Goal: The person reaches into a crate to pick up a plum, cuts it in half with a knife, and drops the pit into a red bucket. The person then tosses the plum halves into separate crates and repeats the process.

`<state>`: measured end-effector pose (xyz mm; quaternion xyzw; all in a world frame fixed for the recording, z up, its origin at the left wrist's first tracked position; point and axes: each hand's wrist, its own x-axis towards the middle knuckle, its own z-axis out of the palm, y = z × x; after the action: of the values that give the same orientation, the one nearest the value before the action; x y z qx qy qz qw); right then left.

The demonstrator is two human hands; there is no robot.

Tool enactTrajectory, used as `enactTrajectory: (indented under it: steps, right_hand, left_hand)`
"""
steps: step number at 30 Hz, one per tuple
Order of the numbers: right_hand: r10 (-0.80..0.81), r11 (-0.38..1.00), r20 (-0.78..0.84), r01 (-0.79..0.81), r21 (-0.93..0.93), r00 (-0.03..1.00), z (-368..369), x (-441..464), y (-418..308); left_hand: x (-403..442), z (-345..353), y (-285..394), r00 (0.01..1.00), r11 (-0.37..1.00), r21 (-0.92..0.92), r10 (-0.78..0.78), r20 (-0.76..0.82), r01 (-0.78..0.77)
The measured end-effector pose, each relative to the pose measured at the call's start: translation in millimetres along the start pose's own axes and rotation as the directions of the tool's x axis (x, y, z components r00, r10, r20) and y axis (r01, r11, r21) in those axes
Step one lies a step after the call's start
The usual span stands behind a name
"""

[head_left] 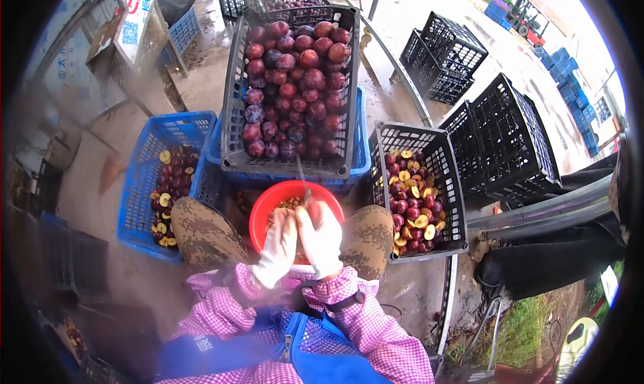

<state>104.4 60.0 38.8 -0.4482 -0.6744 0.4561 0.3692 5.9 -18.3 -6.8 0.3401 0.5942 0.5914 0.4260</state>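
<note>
My left hand (278, 243) and my right hand (318, 240), both in white gloves, are close together above a red bowl (257, 216). Fruit pits (290, 203) lie inside the bowl. From the top of my right hand a thin, blurred metal blade (307, 195) sticks up, which looks like a knife. The fingers of my left hand are closed against the right; whatever they pinch is hidden. Right behind the bowl, a dark crate (228, 142) full of whole plums (295, 92) rests on a blue crate (362, 139).
To the left stands a blue crate (127, 203) with cut plums (176, 176). A black crate (458, 209) on the right holds halved plums (416, 206). Stacked black crates (513, 139) stand beyond it. A metal rail (396, 65) runs past on the right; a forklift (528, 20) is far off.
</note>
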Motion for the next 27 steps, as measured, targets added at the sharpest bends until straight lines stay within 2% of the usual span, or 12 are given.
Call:
enactTrajectory:
  steps: [3, 6, 8, 11, 13, 15, 17, 19, 20, 22, 24, 27]
  right_hand:
    - [-0.175, 0.978, -0.067, 0.166, -0.125, 0.982, 6.2, -9.2, 11.2]
    - [-0.319, 0.942, 0.048, 0.322, -0.091, 0.947, -0.9, -10.3, 16.7]
    - [-0.425, 0.901, 0.146, 0.433, -0.029, 0.893, -1.9, -6.6, 20.1]
    - [-0.525, 0.816, 0.283, 0.569, -0.099, 0.803, -7.5, -0.1, 18.5]
    - [-0.547, 0.801, 0.323, 0.595, -0.068, 0.773, -13.1, 4.1, 15.6]
    - [-0.648, 0.676, 0.476, 0.737, 0.000, 0.595, -15.9, 8.4, 14.2]
    - [-0.665, 0.666, 0.454, 0.746, 0.003, 0.593, -13.1, 7.0, 22.5]
    - [-0.267, 0.964, 0.304, 0.254, 0.082, 0.915, -6.8, 5.2, 30.8]
    - [-0.043, 0.960, 0.261, -0.032, 0.278, 0.964, -4.4, 7.1, 27.3]
    - [0.222, 0.723, 0.200, -0.298, 0.624, 0.954, 1.9, 13.3, 47.1]
    - [0.455, 0.273, 0.320, -0.473, 0.838, 0.831, -1.9, 14.8, 59.1]
    - [0.556, 0.257, 0.317, -0.522, 0.813, 0.768, -17.7, 13.7, 59.8]
  left_hand:
    - [-12.3, 5.6, -39.2, 0.996, 0.980, 0.182, -0.087, 0.004, 0.085]
    - [-15.2, 5.8, -57.1, 1.000, 1.000, -0.030, -0.006, -0.009, 0.005]
    - [-15.8, 17.8, 15.7, 0.841, 0.768, -0.403, -0.541, 0.011, 0.498]
    - [-14.3, 3.6, -1.7, 0.743, 0.541, -0.520, -0.570, 0.351, 0.661]
    - [-15.8, -3.8, -15.2, 0.670, 0.477, -0.478, -0.609, 0.425, 0.737]
    - [-23.4, -8.9, -14.2, 0.569, 0.243, -0.516, -0.417, 0.709, 0.821]
    - [-18.7, -4.3, -13.4, 0.560, 0.241, -0.530, -0.572, 0.599, 0.813]
    - [-0.4, -4.8, -16.0, 0.548, 0.288, -0.466, -0.460, 0.699, 0.837]
    - [4.5, -2.6, -11.0, 0.598, 0.393, -0.453, -0.573, 0.560, 0.800]
    - [6.9, -1.6, 1.4, 0.696, 0.496, -0.493, -0.572, 0.434, 0.715]
    - [7.7, -0.9, 14.4, 0.690, 0.481, -0.507, -0.603, 0.401, 0.715]
    - [11.9, 0.1, 18.1, 0.746, 0.585, -0.484, -0.612, 0.264, 0.651]
